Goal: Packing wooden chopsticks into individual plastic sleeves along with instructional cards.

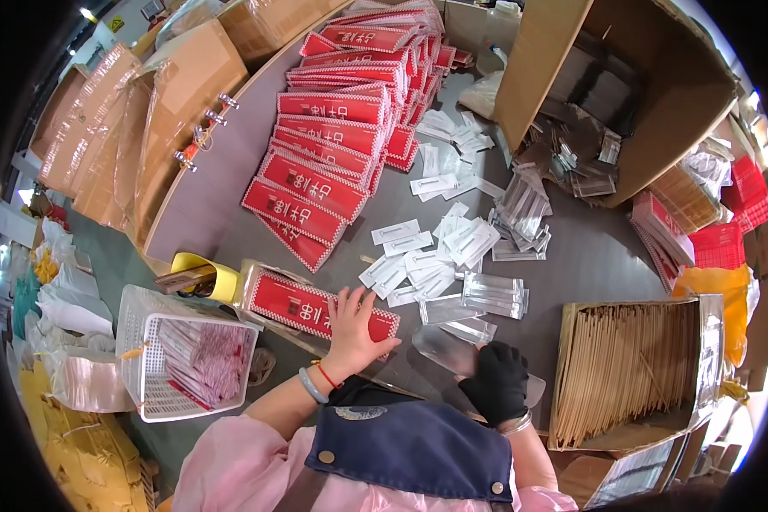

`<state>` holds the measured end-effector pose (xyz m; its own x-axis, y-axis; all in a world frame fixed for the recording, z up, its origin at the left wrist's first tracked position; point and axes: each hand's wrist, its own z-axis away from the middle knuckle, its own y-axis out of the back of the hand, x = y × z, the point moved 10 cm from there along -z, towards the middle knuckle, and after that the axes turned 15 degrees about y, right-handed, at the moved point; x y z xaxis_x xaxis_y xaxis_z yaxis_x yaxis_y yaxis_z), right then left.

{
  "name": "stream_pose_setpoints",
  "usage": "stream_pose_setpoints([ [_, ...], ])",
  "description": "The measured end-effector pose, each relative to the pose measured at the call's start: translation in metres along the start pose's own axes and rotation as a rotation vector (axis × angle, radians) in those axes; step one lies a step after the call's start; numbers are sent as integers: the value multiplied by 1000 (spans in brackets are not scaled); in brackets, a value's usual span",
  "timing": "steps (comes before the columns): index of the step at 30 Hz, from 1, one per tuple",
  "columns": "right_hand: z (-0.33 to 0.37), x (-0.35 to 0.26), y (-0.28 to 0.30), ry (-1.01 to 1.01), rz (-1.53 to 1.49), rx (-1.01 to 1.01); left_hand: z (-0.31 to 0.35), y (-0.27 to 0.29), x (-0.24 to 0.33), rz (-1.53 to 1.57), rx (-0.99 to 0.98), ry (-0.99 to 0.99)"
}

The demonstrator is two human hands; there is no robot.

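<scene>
My left hand (354, 331) lies with spread fingers on the right end of a red printed paper sleeve (286, 305). That sleeve tops a narrow cardboard holder (252, 275) at the table's front edge. My right hand (497, 382), in a black glove with bare fingertips, is closed at a clear plastic piece (438, 348), which shows on both sides of it. Its fingertips are partly hidden. Just beyond lie clear plastic packets (495, 294) holding thin items, and small white printed packets (418, 264) in a loose heap.
Red sleeves (324, 162) are piled at the far left. A tipped carton (538, 77) with dark packets stands far right. A box of wooden sticks (631, 367) is at right. A white basket (149, 375) with pink-and-white packets and a yellow container (226, 282) are at left.
</scene>
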<state>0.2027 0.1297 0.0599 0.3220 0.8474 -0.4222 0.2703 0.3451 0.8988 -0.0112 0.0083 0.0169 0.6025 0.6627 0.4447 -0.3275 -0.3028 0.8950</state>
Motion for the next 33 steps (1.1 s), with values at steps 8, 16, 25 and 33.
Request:
stream_pose_setpoints([
  [8,-16,-14,-16,121,-96,-71,3,-5,-12,142,-68,-9],
  [16,-57,-51,-61,288,-174,28,-8,-12,4,88,-206,-50],
  [25,50,84,58,-241,16,403,-126,-66,119,100,87,-240],
  [33,256,210,117,-790,335,635,-121,-78,126,230,-199,-278],
])
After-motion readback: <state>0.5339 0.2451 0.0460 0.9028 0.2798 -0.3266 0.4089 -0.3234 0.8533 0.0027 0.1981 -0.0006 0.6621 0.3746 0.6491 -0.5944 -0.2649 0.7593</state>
